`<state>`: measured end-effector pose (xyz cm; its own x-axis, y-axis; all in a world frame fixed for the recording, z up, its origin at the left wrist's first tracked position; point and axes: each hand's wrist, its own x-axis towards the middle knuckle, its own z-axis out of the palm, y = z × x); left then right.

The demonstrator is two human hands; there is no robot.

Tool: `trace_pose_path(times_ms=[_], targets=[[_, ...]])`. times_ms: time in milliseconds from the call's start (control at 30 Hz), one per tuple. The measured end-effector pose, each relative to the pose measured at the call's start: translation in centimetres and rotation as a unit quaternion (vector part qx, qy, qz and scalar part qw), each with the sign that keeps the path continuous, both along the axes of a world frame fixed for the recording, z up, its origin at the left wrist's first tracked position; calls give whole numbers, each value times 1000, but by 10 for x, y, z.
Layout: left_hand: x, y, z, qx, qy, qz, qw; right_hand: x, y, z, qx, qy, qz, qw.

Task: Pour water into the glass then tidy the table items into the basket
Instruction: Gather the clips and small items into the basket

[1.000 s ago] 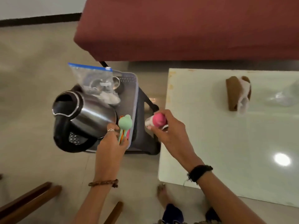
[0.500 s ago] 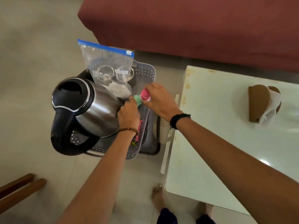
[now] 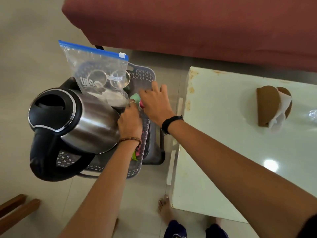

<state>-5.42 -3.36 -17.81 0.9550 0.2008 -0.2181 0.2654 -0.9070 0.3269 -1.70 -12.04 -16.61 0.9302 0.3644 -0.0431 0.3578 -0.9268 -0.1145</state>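
Let go of small pink-topped bottle [image 3: 141, 105]: right hand [image 3: 155, 103] now spread open above grey plastic basket [image 3: 145, 78]. Left hand [image 3: 130, 121] curled around mint-green spoons [image 3: 135, 97] inside, beside shiny steel kettle [image 3: 75, 117].

both hands reach into the grey basket [image 3: 145, 78]. the left hand [image 3: 129, 122] grips a green-headed item [image 3: 135, 97] beside the steel kettle [image 3: 77, 124]; the right hand [image 3: 155, 102] spreads its fingers [image 3: 154, 86] over a pink item [image 3: 142, 105] just under them.
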Motion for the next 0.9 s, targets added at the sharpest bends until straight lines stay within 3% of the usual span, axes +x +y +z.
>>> trace_pose_path(times_ms=[200,300,433,600,900], targets=[[-64,-27,41,-76,-101,37,991,-36,-34,20,159,14,-43,986],[-96,-64,59,-131,-122,-4,984,-75,-76,33,231,24,-112,966],[-125,-135,58,-214,-58,-52,974,-137,-163,36,259,40,-227,938],[-157,-255,37,-245,30,-156,956,-213,-302,24,278,90,-378,878],[-229,-513,-17,-165,143,-412,884,-333,-559,-19,293,106,-600,737]])
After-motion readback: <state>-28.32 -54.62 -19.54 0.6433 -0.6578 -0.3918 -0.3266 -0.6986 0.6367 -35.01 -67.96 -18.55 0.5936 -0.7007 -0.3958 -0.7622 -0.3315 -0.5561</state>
